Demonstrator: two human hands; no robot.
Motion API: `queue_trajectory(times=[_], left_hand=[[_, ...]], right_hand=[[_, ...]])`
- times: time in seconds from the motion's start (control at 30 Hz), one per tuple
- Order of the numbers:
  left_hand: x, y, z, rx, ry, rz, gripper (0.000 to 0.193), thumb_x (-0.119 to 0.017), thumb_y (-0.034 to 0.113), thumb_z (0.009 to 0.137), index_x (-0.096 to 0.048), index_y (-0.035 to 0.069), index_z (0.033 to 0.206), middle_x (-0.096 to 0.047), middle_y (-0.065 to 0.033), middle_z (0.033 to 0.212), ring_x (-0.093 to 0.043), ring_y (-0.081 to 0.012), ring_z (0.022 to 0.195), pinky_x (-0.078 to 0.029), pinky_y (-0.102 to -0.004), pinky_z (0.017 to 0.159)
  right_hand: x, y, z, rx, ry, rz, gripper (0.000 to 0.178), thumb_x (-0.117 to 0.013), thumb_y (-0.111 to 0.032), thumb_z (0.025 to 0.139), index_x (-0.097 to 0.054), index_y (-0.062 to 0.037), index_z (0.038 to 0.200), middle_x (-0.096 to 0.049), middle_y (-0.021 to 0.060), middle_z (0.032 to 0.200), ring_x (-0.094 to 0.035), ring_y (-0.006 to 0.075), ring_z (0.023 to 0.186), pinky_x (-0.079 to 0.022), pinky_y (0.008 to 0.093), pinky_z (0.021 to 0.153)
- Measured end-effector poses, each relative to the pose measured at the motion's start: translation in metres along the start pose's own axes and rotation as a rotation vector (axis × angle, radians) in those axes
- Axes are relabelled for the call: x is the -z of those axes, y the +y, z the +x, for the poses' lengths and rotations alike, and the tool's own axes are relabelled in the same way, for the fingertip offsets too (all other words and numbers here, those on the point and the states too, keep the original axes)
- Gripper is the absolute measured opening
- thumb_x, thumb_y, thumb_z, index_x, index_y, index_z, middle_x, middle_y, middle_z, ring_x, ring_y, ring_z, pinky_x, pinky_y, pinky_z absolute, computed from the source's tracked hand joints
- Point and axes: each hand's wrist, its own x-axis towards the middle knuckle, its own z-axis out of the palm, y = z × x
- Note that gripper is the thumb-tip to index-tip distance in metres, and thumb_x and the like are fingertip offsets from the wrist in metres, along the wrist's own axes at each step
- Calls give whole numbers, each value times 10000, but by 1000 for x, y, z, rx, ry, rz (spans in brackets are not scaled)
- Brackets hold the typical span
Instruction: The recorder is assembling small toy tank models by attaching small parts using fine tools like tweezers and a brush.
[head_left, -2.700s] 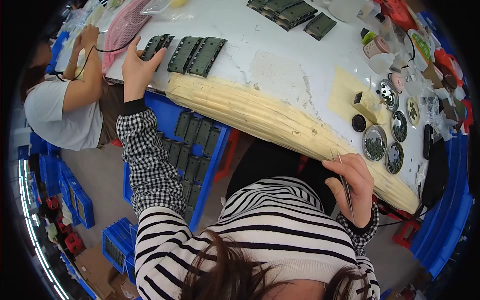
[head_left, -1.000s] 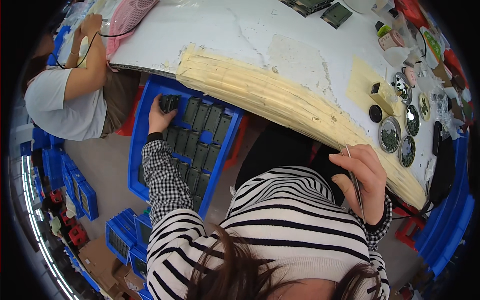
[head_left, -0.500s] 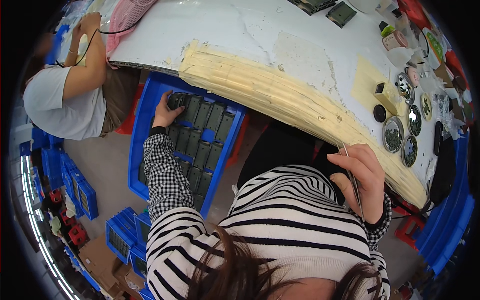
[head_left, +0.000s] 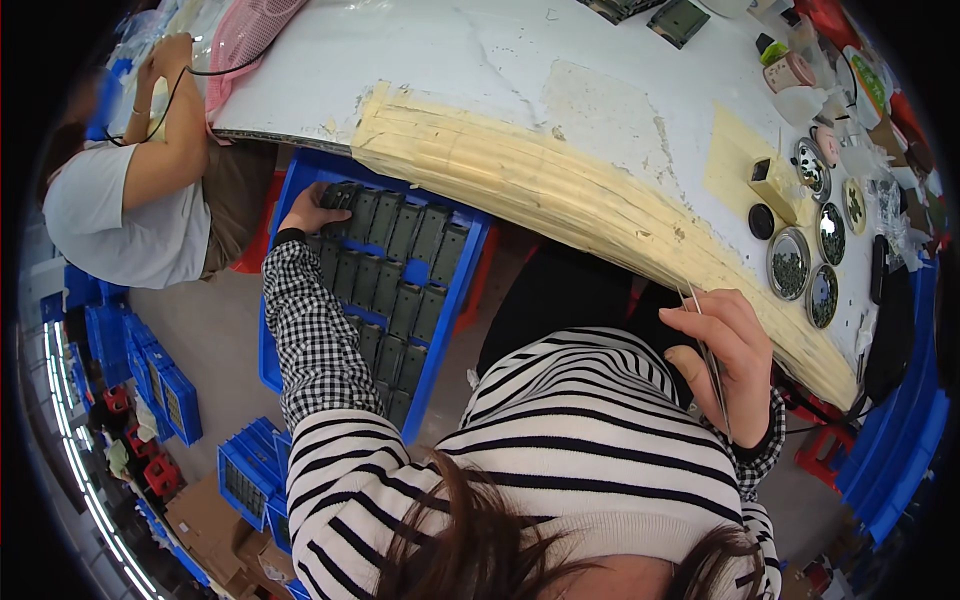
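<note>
My left hand point(head_left: 312, 211) reaches into a blue plastic bin point(head_left: 408, 427) below the table edge. Its thumb and fingers are closed around a dark green rectangular casing point(head_left: 341, 197) at the far left corner of the packed rows; part of the fingers is hidden. More dark green casings point(head_left: 385, 283) stand side by side in rows in that bin. Near the table's front edge, my right hand point(head_left: 728, 345) is closed on thin metal tweezers point(head_left: 711, 372), their tips pointing up and away from me. Nothing shows between the tweezer tips.
The white table point(head_left: 450, 60) has yellow tape point(head_left: 520, 155) along its front edge. Round dishes of small dark parts point(head_left: 789, 264) stand at the right, beside a small yellowish box point(head_left: 780, 188). More casings point(head_left: 678, 22) lie at the far side. A co-worker point(head_left: 130, 205) sits at the left.
My left hand has shifted a little left in the bin, its thumb now lying on the corner casing. My right hand and the tweezers have hardly moved.
</note>
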Motion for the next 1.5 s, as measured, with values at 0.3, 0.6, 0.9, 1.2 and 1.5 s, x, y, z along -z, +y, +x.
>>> queue_trajectory(times=[0.3,0.6,0.9,1.2,1.5], left_hand=[[-1,-16,-14,-107,505,340,733,-834,253,685,-494,15,1290,-574,-225,1203,-574,-367,1102,-477,-411,932],[-13,-4,-21,-37,613,463,640,-755,349,772,-518,44,1283,-565,-224,1207,-562,-394,1099,-480,-436,913],[-73,128,-40,-329,504,143,475,-750,236,745,-609,-5,1129,-658,-241,1031,-628,-397,987,-513,-429,829],[-174,153,-24,-431,650,-54,361,-712,145,784,-635,2,1106,-682,-184,1054,-639,-344,1011,-512,-399,840],[-196,154,-62,-274,548,103,351,-740,192,754,-646,15,1042,-615,-245,1056,-610,-429,909,-510,-485,755]], right_hand=[[-1,-3,2,-10,-9,12,359,-769,-44,641,-689,-22,990,-606,120,865,-572,289,831,-473,353,737],[-1,-3,2,0,-14,5,355,-769,-45,645,-688,-18,990,-610,125,868,-574,291,830,-473,350,738],[-5,-1,2,2,-25,23,348,-770,-54,653,-689,-20,990,-610,124,870,-573,298,825,-480,360,732],[13,-8,4,79,113,99,296,-806,-131,651,-689,-44,909,-651,94,891,-604,282,857,-496,361,750],[47,-36,53,844,423,288,249,-696,-346,841,-619,-122,762,-627,100,847,-612,261,815,-562,406,704]])
